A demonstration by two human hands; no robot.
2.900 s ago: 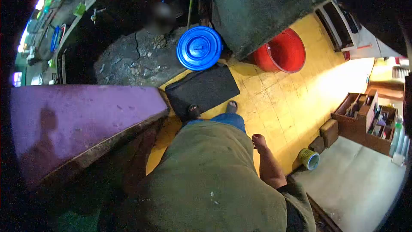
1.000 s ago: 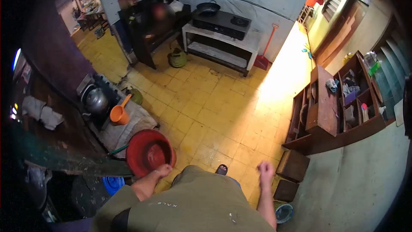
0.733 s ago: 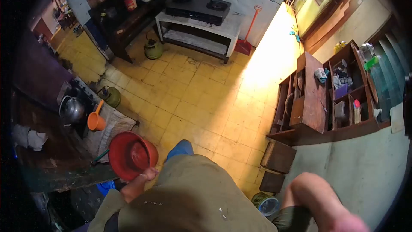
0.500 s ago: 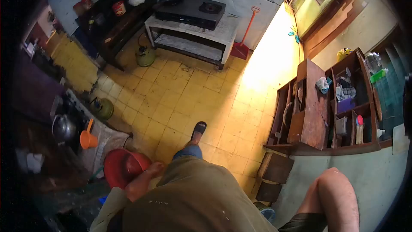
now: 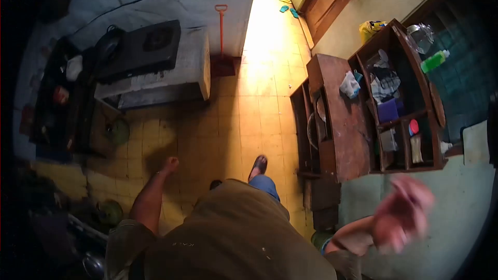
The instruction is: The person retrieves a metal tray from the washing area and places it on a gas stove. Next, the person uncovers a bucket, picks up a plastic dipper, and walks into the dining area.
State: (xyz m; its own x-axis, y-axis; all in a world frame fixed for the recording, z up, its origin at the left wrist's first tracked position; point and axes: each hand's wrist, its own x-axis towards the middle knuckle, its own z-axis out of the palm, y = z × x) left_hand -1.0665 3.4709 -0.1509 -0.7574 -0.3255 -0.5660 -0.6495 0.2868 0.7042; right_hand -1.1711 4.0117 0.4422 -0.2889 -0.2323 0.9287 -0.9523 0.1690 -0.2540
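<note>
My left hand hangs over the yellow tiled floor, its fingers curled into a loose fist with no object showing in them. On the right side, my right hand is raised in front of the pale green wall, smeared by motion, so its fingers cannot be made out. Just above that hand is the wooden cabinet, holding a purple box, cloths and small items in its compartments. Neither hand touches anything that I can see.
A black gas stove rests on a whitish table at the left. Behind it, a red long-handled dustpan leans by the bright passage. Teal slippers lie farther along. A green bottle sits at right. Gas cylinders stand at left.
My view has turned left-to-right and moved forward; the red basin and orange dipper have left the view. My left hand has swung forward over the floor, and my right hand has come up into view.
</note>
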